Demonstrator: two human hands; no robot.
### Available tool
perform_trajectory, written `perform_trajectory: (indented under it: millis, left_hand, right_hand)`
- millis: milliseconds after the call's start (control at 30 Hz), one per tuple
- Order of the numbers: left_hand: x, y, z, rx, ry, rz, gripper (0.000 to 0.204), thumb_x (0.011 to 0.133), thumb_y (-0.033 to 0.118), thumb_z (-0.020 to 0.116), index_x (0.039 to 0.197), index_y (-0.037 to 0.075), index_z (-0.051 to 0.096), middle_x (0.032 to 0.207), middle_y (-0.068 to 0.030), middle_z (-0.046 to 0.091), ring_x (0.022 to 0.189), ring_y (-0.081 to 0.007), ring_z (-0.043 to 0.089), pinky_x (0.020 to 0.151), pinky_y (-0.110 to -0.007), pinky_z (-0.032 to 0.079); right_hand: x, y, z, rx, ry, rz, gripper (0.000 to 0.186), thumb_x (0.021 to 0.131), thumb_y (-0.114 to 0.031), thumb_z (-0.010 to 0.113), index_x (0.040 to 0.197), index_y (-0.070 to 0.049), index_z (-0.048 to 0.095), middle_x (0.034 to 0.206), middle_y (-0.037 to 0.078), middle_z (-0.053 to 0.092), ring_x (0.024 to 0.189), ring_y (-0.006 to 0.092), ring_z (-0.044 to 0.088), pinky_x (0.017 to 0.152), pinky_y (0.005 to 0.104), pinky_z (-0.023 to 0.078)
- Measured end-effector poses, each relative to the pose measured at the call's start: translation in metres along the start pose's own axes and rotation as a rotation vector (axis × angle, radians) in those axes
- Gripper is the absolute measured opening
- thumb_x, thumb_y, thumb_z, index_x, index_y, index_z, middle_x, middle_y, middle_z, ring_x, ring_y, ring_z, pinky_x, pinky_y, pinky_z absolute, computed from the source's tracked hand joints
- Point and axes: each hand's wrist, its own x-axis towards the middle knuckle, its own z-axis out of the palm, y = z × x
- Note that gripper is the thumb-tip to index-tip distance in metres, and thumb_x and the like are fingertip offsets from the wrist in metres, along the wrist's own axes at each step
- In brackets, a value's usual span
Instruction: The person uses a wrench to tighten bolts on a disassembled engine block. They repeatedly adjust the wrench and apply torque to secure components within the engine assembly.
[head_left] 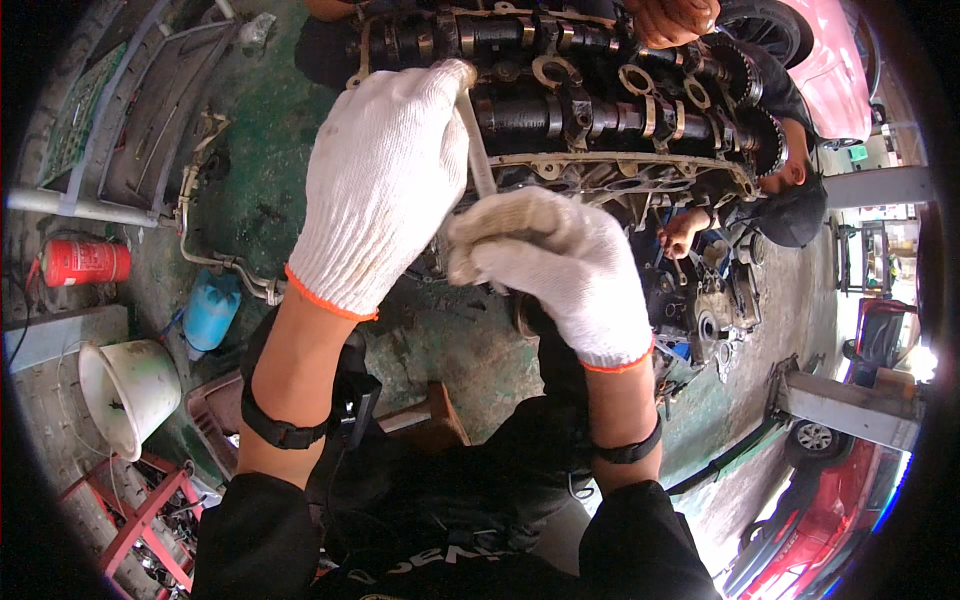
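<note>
My left hand, in a white knit glove with an orange cuff, is closed at the near left part of a dark, oily engine cylinder head. Its fingers are round the upper end of a silver metal wrench, whose head is hidden. The shaft slants down to my right hand, gloved alike, with fingers curled round the lower end. Two camshafts with shiny lobes and bearing caps run across the cylinder head. At its right end sit toothed sprockets.
A co-worker's bare hand rests at the far edge; another bare hand is near loose engine parts on the right, beside a person in a black cap. A fire extinguisher, blue bottle and white bucket stand left.
</note>
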Motion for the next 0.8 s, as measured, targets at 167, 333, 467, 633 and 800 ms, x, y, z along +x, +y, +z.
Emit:
perform_trajectory:
  millis: [167,333,467,633,800]
  left_hand:
    - [0.0,-0.002,-0.002,-0.003,-0.043,-0.028,0.031,0.09,0.01,0.061,0.12,0.007,0.068,0.097,-0.0114,0.072,0.091,-0.0299,0.068,0.089,-0.041,0.053]
    - [0.0,-0.003,0.0,0.059,-0.034,0.018,0.032,0.089,0.011,0.064,0.12,0.007,0.069,0.097,-0.0111,0.073,0.09,-0.0282,0.068,0.09,-0.041,0.053]
    - [0.001,-0.002,-0.001,0.066,0.025,0.059,0.032,0.089,0.012,0.065,0.121,0.008,0.068,0.097,-0.0106,0.073,0.092,-0.0272,0.068,0.09,-0.04,0.053]
    - [0.003,0.002,-0.008,0.009,-0.011,-0.045,0.032,0.089,0.011,0.065,0.121,0.007,0.069,0.099,-0.0106,0.073,0.094,-0.0274,0.069,0.091,-0.04,0.053]
    - [0.003,0.002,-0.01,-0.048,-0.055,-0.059,0.027,0.098,0.015,0.059,0.122,0.008,0.069,0.11,-0.0148,0.071,0.101,-0.0335,0.067,0.09,-0.04,0.054]
  right_hand:
    - [0.002,0.007,0.016,-0.126,-0.025,-0.024,0.014,0.091,-0.001,0.067,0.104,0.003,0.07,0.094,0.011,0.076,0.084,0.0141,0.073,0.074,0.0238,0.056]
    - [0.002,0.007,0.015,-0.35,-0.036,-0.133,0.014,0.091,-0.004,0.069,0.103,0.003,0.071,0.093,0.01,0.076,0.086,0.015,0.073,0.077,0.0254,0.056]
    - [0.0,0.007,0.012,-0.28,-0.036,-0.181,0.014,0.089,0.0,0.069,0.103,0.003,0.072,0.093,0.011,0.076,0.086,0.0161,0.073,0.077,0.0263,0.057]
    - [-0.001,0.008,0.014,-0.221,-0.034,-0.212,0.017,0.087,0.007,0.068,0.105,0.006,0.07,0.094,0.013,0.075,0.086,0.0174,0.073,0.079,0.0277,0.058]
    - [-0.004,0.001,0.013,-0.093,0.012,-0.207,0.019,0.092,0.004,0.058,0.108,0.006,0.069,0.09,0.013,0.074,0.079,0.0143,0.07,0.066,0.0228,0.053]
